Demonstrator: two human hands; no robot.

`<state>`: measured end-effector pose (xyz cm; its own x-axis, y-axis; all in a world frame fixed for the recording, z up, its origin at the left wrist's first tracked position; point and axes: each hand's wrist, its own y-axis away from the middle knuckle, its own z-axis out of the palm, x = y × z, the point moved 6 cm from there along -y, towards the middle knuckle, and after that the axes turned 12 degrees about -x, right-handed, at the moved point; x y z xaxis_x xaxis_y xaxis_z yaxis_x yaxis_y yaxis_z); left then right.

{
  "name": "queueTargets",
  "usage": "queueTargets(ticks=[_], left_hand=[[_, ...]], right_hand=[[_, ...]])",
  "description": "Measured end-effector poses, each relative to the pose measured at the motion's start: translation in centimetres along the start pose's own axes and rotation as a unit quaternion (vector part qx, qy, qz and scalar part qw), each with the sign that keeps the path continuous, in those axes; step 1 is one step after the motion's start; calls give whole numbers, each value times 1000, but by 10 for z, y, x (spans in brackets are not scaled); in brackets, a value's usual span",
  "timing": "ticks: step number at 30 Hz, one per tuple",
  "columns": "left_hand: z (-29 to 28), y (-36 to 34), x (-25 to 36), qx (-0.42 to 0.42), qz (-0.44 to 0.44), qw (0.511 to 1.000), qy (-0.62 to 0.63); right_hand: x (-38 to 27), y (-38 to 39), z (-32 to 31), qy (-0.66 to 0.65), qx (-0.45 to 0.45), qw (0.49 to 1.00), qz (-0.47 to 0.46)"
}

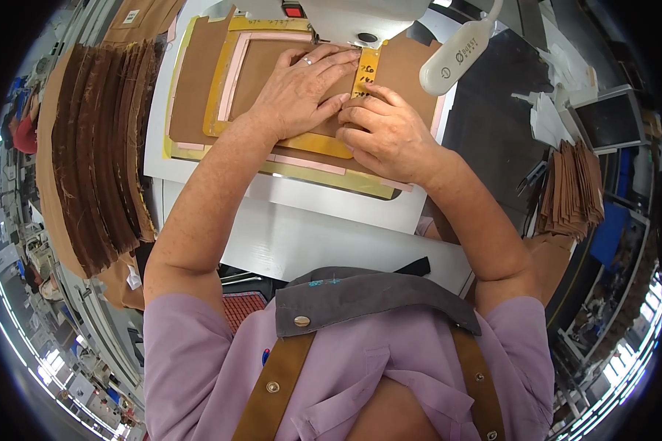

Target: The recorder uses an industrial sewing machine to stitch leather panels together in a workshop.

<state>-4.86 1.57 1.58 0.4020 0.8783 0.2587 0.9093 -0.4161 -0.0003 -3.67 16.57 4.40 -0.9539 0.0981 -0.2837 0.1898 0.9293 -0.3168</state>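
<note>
Stitching looks to be the step in hand: the brown panel (pixel 254 82) and yellow template frame (pixel 321 144) lie back from the near edge of the white table (pixel 294 229), beneath the sewing-machine head (pixel 360 15). My left hand (pixel 305 90) is spread flat over the panel, gripping nothing; my right hand (pixel 386 132) curls at the frame's right side, though I can't tell whether it pinches or only presses. I judge the next move calls for even pressure from both while guiding the frame along. Dark handwriting marks the frame's top and right sides, a white label (pixel 131 17) sits near the table's far left corner, and the white paddle-shaped device (pixel 457 57) carries a printed logo and power symbol.
</note>
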Motion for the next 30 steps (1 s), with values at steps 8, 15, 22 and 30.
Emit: queueTargets(ticks=[8,15,22,30], left_hand=[[0,0,-1,-16,-11,1000,20],[-2,0,0,0,9,1000,-8],[-3,0,-2,13,15,1000,17],[-3,-1,-1,10,6,1000,26]], right_hand=[[-1,-2,3,11,-14,1000,-12],[-2,-1,12,24,-29,999,12],[0,3,13,-7,-20,1000,1],[0,3,12,-12,-16,1000,6]])
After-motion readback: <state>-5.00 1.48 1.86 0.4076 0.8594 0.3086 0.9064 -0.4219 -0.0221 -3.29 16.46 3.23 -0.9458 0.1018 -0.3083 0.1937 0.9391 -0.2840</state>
